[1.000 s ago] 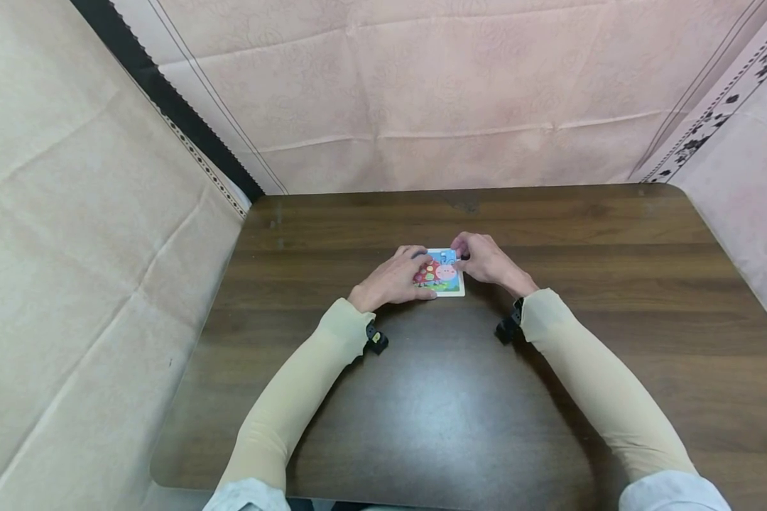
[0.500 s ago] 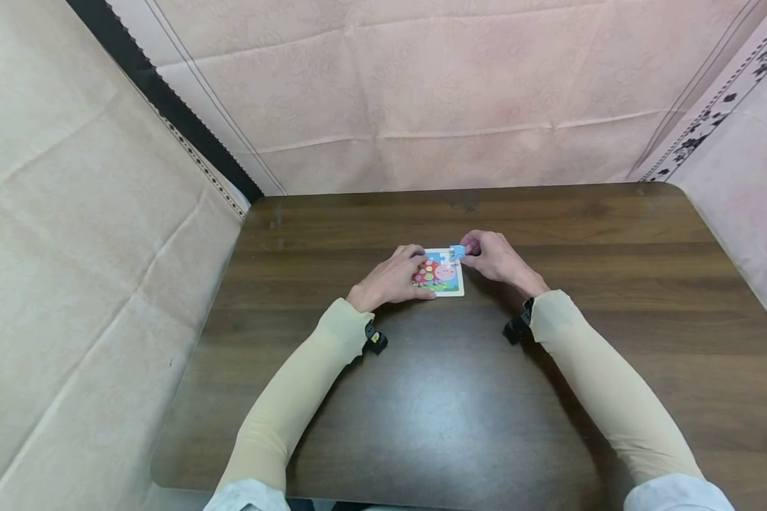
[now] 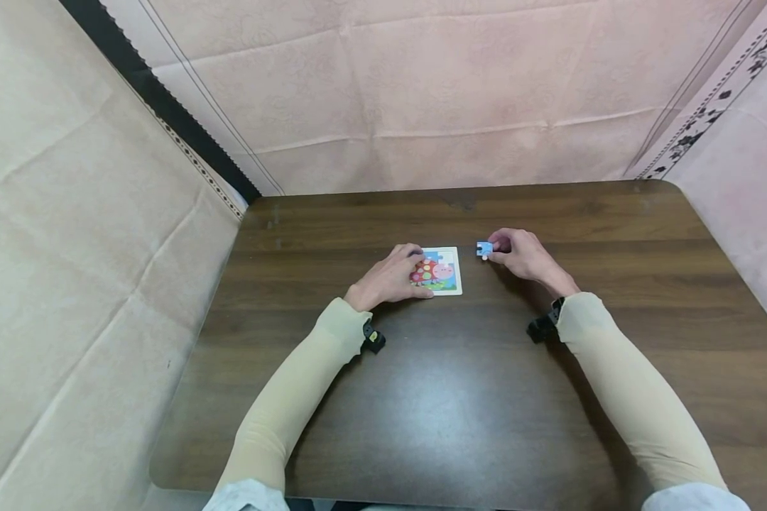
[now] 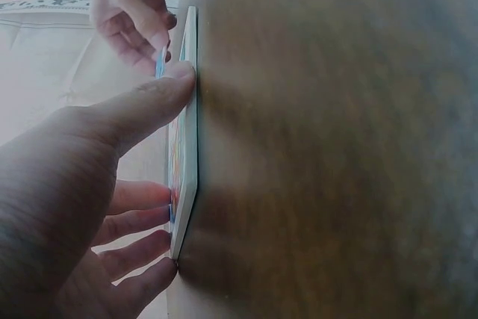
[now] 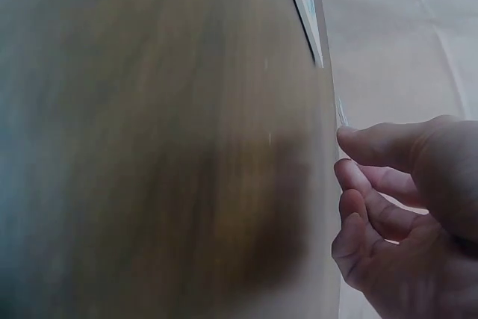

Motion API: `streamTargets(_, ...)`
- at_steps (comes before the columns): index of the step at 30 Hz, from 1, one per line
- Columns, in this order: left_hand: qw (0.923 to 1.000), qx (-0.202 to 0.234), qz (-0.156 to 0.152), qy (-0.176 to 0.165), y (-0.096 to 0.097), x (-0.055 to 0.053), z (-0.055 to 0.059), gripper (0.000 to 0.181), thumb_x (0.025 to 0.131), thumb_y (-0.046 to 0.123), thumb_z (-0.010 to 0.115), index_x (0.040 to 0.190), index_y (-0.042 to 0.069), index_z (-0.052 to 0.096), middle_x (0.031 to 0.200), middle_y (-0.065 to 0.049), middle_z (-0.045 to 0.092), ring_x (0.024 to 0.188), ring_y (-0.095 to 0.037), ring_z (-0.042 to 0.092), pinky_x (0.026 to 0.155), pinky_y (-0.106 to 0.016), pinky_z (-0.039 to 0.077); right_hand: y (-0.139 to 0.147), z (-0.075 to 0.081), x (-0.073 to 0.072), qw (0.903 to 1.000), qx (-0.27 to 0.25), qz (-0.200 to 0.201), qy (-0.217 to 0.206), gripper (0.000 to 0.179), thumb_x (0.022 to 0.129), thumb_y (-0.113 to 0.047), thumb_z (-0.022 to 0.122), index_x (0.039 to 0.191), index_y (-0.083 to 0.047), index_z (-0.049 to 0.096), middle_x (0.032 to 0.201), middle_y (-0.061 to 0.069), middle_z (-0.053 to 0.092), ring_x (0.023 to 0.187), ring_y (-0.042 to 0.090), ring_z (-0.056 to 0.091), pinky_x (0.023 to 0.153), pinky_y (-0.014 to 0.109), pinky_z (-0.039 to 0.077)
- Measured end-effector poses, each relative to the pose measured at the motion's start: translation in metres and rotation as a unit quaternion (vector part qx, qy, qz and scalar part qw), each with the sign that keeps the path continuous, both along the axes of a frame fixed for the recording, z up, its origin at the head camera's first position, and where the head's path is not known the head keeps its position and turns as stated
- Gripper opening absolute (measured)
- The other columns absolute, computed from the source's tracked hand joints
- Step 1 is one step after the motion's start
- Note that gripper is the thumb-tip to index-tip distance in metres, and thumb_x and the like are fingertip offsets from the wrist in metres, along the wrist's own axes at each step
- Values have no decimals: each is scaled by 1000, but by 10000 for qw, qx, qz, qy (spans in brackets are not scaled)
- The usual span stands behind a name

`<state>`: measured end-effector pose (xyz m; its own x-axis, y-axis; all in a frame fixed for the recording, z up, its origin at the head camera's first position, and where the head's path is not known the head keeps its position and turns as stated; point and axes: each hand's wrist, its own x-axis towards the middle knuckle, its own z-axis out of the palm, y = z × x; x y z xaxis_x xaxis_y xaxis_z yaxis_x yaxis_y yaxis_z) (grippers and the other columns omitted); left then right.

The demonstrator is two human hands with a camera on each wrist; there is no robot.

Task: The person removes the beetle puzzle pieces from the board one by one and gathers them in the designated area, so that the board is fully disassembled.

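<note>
A small jigsaw puzzle board with a white rim lies flat on the table. Its picture has a red spotted shape and a pink pig-like face, and its upper right part shows bare white. My left hand rests across the board's left side, thumb at the near edge and fingers over the far left part. To the right of the board, my right hand pinches a light blue jigsaw piece between thumb and fingers. The right wrist view shows this piece edge-on, apart from the board.
The brown wooden table extends all around the board. Pale cloth hangs behind its far edge, and more cloth stands along the left side. Each wrist wears a black camera, such as the right one.
My right hand has lifted the blue jigsaw piece out of the board's upper right and carried it rightward. The left hand has stayed on the board.
</note>
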<state>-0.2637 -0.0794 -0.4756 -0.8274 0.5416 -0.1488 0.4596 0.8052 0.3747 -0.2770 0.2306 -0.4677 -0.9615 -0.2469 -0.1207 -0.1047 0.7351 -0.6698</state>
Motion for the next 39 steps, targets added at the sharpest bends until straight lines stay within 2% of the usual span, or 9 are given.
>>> streamTargets(10,10000,48,15,75,-2,0,-1,84,94,54,84,158,8,56,168,-8,43,151,-27,41,119,-45,50,26,-2,0,9999,142,23,41,35,108,-11,66,138,7,63,132,31,65,122,43,60,112,62,46)
streamTargets(28,9999,51,39,-80,-1,0,0,86,94,55,83,160,8,54,171,-8,40,154,-27,38,122,-48,49,65,-7,2,9994,295,-184,-12,34,109,-8,63,139,9,60,133,33,62,121,45,58,110,63,45)
streamTargets(39,10000,-30,-80,45,-1,-1,0,85,96,55,81,160,7,54,170,-8,42,154,-26,40,122,-46,48,79,-6,2,9991,374,-174,10,34,108,-7,64,137,12,61,132,35,62,119,47,60,106,62,46)
